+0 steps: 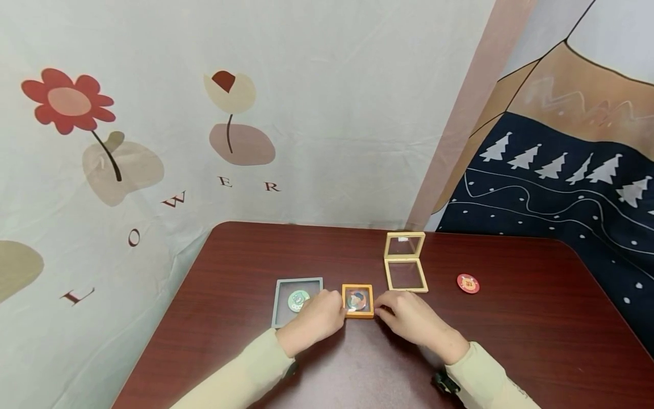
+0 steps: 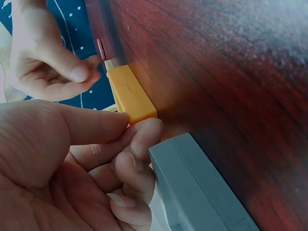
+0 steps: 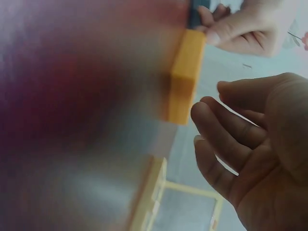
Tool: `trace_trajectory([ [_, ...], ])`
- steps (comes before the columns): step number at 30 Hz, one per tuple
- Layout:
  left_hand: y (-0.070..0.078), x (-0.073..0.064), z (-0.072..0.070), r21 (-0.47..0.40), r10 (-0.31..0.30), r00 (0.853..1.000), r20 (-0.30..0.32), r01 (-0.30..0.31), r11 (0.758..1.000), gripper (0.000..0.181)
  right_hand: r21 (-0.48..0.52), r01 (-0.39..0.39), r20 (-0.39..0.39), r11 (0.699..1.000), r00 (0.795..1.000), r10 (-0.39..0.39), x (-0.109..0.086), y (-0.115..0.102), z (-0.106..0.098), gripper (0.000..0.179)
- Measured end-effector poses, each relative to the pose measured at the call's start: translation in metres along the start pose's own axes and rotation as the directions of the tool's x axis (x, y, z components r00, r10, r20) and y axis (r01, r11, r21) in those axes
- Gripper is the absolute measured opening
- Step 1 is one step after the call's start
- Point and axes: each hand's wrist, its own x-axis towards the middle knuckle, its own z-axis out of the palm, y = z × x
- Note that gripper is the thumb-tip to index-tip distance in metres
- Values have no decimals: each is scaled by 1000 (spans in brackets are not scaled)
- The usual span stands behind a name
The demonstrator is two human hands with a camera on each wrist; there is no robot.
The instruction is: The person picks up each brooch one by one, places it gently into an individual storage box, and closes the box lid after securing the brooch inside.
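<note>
A small orange frame case (image 1: 357, 301) lies on the table with a round multicoloured token behind its clear window. My left hand (image 1: 321, 316) pinches the left edge of this case between thumb and forefinger, the other fingers curled. On the case's right side my right hand (image 1: 410, 317) hovers with loosely bent fingers; in the right wrist view a gap separates its fingertips (image 3: 199, 111) from the case. A larger grey frame case (image 1: 275, 304) sits at the left, partly covered by my left hand. Inside it shows a green round token (image 1: 298, 301).
Behind my right hand, a pale yellow frame case (image 1: 423, 276) stands unfolded, its lid raised. Further right lies a red round token (image 1: 468, 283). The dark red table (image 1: 245, 250) ends at a printed cloth wall (image 1: 332, 113).
</note>
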Motion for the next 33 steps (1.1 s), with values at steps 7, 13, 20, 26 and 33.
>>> trace_trajectory([
  [7, 1, 0, -1, -2, -5, 1000, 10, 5, 1000, 38, -36, -44, -167, 998, 985, 37, -14, 9, -25, 12],
  [13, 1, 1, -1, -1, -13, 1000, 16, 13, 1000, 38, -95, -42, -290, 995, 957, 12, -31, 25, -41, 18],
  [20, 0, 2, -1, 6, -15, 1000, 18, 14, 1000, 37, -159, -59, -347, 986, 938, 1, -50, 48, -55, 30],
  [26, 1, 3, -1, 16, -14, 1000, 12, 14, 1000, 38, -175, -151, -302, 973, 949, 93, -65, 65, -66, 41],
  [33, 2, 6, -1, 27, -20, 1000, 22, 19, 999, 35, -164, -240, -269, 957, 944, 190, -73, 84, -72, 58],
])
